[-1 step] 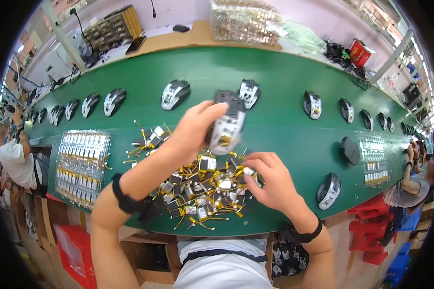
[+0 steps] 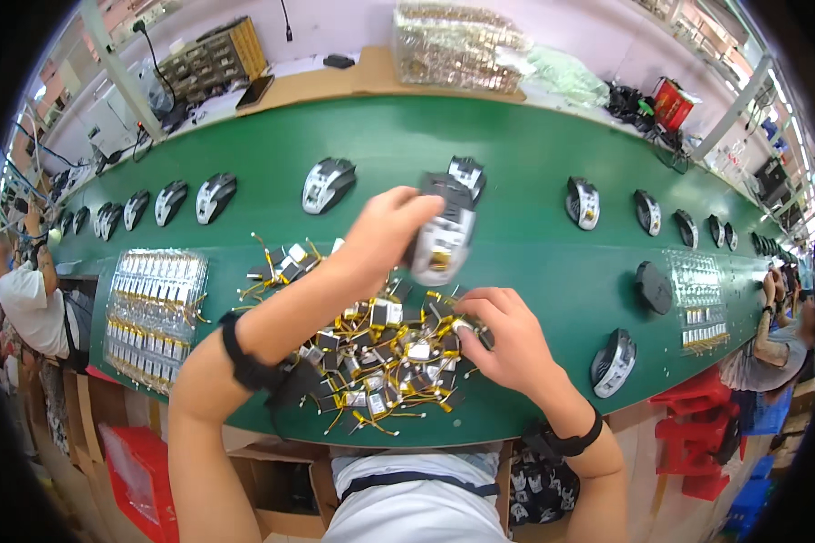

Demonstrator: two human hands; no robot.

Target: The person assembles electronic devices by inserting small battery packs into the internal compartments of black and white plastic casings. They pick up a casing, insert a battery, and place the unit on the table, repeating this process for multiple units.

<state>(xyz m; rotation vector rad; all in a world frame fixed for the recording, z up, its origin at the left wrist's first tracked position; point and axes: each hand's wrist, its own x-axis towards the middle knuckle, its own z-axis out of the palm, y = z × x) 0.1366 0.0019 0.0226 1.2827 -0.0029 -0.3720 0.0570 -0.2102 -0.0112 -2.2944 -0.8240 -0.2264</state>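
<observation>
My left hand (image 2: 398, 222) grips a black and grey computer mouse (image 2: 444, 240) above the bench, its grey part with a yellow-gold patch in view. My right hand (image 2: 507, 335) is at the right edge of a loose pile of small batteries (image 2: 389, 312) with yellow leads and white plugs. Its thumb and fingers close on a small dark battery (image 2: 482, 335), partly hidden by the fingers. Just behind the held mouse, another mouse (image 2: 467, 172) lies on the green bench (image 2: 516, 217).
Mice stand in a row along the bench, among them one (image 2: 329, 185) at centre left and one (image 2: 582, 203) at right. Clear trays of batteries lie at left (image 2: 154, 312) and right (image 2: 702, 299). A dark round piece (image 2: 652, 288) and a mouse (image 2: 614, 364) are right of my hand.
My left hand has moved slightly to the right with the mouse. The right hand stays at the battery pile, and the view has shifted a little.
</observation>
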